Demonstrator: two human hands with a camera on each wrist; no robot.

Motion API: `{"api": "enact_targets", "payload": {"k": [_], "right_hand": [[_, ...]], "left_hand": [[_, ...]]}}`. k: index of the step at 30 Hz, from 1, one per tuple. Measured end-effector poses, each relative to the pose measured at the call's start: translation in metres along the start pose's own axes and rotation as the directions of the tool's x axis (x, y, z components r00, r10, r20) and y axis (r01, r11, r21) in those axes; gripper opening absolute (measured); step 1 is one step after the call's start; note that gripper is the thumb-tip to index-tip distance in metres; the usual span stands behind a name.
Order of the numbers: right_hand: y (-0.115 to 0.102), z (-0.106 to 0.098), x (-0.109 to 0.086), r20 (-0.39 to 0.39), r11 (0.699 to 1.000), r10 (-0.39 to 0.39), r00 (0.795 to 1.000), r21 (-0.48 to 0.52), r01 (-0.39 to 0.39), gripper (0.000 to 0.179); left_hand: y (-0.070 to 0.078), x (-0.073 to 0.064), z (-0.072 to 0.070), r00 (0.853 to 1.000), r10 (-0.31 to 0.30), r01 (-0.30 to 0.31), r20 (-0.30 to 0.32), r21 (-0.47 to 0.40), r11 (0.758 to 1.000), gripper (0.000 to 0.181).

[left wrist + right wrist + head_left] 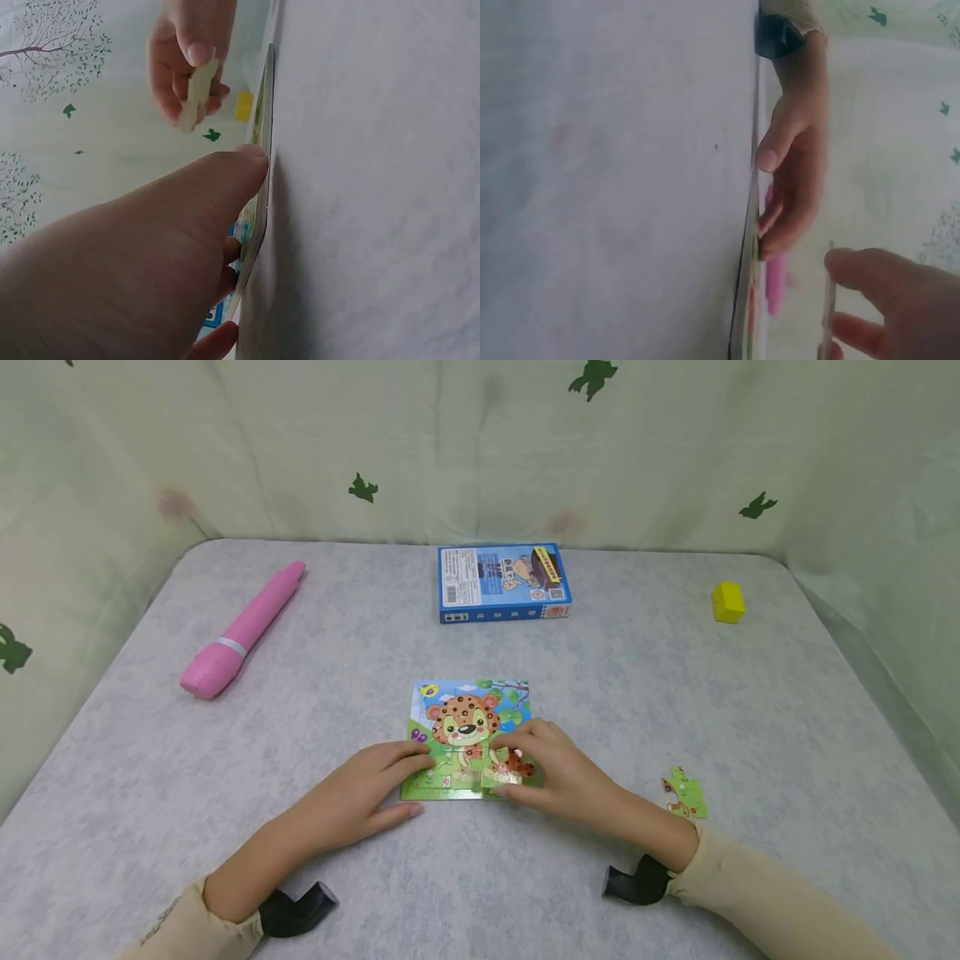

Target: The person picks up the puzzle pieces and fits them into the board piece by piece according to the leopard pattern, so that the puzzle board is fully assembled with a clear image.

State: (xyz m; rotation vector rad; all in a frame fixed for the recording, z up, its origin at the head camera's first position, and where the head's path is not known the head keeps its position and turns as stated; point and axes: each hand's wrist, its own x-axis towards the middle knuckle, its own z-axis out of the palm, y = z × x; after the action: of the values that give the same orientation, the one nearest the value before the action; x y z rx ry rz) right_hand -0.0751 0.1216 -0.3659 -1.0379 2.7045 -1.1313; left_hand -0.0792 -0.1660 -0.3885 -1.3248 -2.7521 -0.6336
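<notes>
A leopard jigsaw puzzle (465,714) lies flat on the table, most of its picture filled in. My right hand (558,777) pinches a puzzle piece (197,94) between thumb and fingers, over the puzzle's lower right part. In the right wrist view that piece (829,292) appears edge-on, raised off the board. My left hand (375,785) lies at the puzzle's left edge, its fingers relaxed and touching the surface, the thumb by the near left corner. One loose puzzle piece (686,793), green with some orange, lies beside my right forearm.
Behind the puzzle lies a blue box (502,583). A pink, club-shaped object (251,627) with a pale band is at the left, and a small yellow block (728,602) sits at the far right. A printed curtain (480,452) hangs behind the table.
</notes>
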Motion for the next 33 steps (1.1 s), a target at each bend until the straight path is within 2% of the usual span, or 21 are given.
{"api": "enact_targets", "payload": {"k": [4,11,20,25,29,33], "right_hand": [[0.003,0.015,0.013,0.041,0.999,0.018,0.999,-0.032,-0.017,0.04],[0.007,0.03,0.025,0.061,0.989,-0.037,0.997,-0.141,0.045,0.039],[0.007,0.031,0.028,0.077,0.987,-0.015,0.997,-0.157,0.027,0.039],[0.006,0.023,0.026,0.168,0.982,0.015,0.986,-0.187,0.017,0.047],[0.007,0.012,0.019,0.243,0.994,0.071,0.968,-0.1,-0.048,0.055],[0.007,-0.006,0.007,0.214,0.991,0.126,0.969,0.007,-0.131,0.058]], "left_hand": [[0.0,0.001,0.001,1.0,0.023,-0.023,-0.004,0.015,1.0,0.05],[0.0,0.001,0.004,0.999,0.03,-0.03,0.015,0.043,0.999,0.05],[-0.001,0.001,0.004,0.998,0.058,-0.058,0.007,0.044,0.997,0.046],[-0.001,0.0,0.004,0.999,0.049,-0.05,0.01,0.03,0.998,0.047],[-0.001,0.001,0.004,0.999,0.044,-0.044,0.011,0.021,0.999,0.048],[-0.001,0.001,0.004,0.999,0.048,-0.048,0.009,0.02,0.999,0.048]]}}
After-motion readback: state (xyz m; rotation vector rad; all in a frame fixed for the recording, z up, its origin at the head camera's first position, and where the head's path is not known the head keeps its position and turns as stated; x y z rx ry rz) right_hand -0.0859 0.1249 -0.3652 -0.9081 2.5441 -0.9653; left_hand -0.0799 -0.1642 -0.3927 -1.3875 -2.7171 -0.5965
